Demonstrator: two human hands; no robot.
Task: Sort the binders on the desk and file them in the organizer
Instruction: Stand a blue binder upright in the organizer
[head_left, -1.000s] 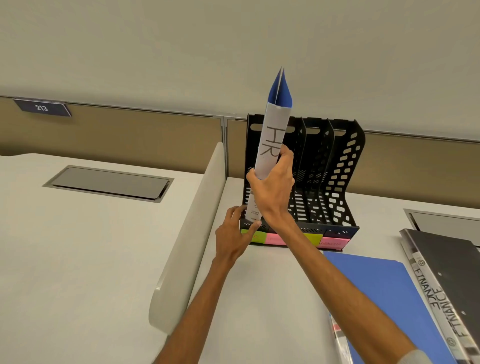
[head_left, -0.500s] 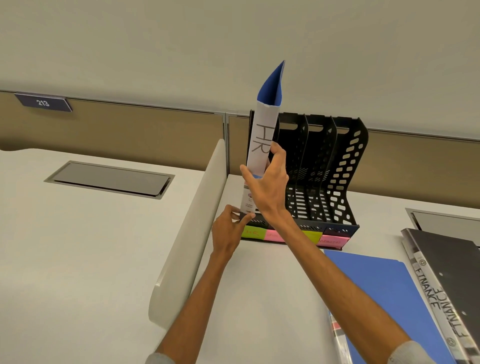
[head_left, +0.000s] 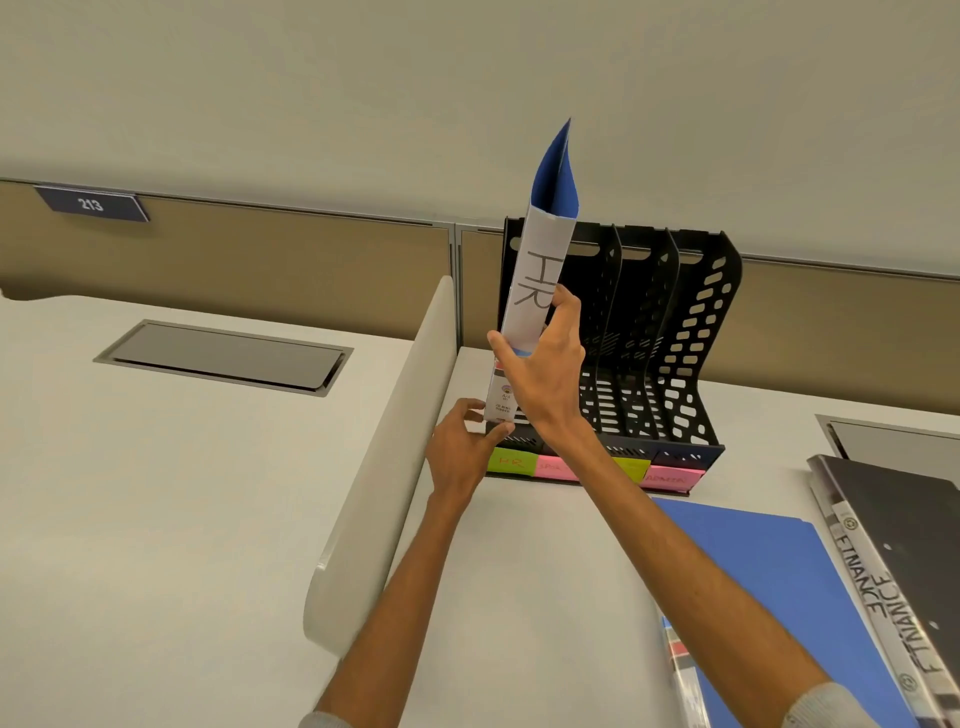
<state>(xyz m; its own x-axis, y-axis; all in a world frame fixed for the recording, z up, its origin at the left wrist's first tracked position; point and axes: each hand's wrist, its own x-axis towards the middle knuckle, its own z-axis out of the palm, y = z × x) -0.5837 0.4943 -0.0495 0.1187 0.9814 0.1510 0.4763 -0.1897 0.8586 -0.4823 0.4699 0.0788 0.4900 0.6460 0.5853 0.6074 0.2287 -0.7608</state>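
Observation:
A blue binder (head_left: 540, 270) with a white spine label reading HR stands upright at the leftmost slot of the black mesh organizer (head_left: 670, 332). My right hand (head_left: 545, 374) grips the spine about halfway up. My left hand (head_left: 467, 441) pinches the binder's bottom corner at the organizer's front left. Coloured sticky notes (head_left: 561, 467) line the organizer's base, and the leftmost green one reads HR. Whether the binder's foot sits inside the slot is hidden by my hands.
A blue binder (head_left: 779, 577) lies flat on the desk at the right, beside a black binder (head_left: 904, 540) with a FINANCE spine. A rounded white divider panel (head_left: 384, 447) stands left of the organizer. Grey cable hatches (head_left: 223, 356) are set in the desks.
The HR binder has shifted a little left and lower against the organizer's left slot. My left hand moved from the sticky notes up to the binder's bottom corner.

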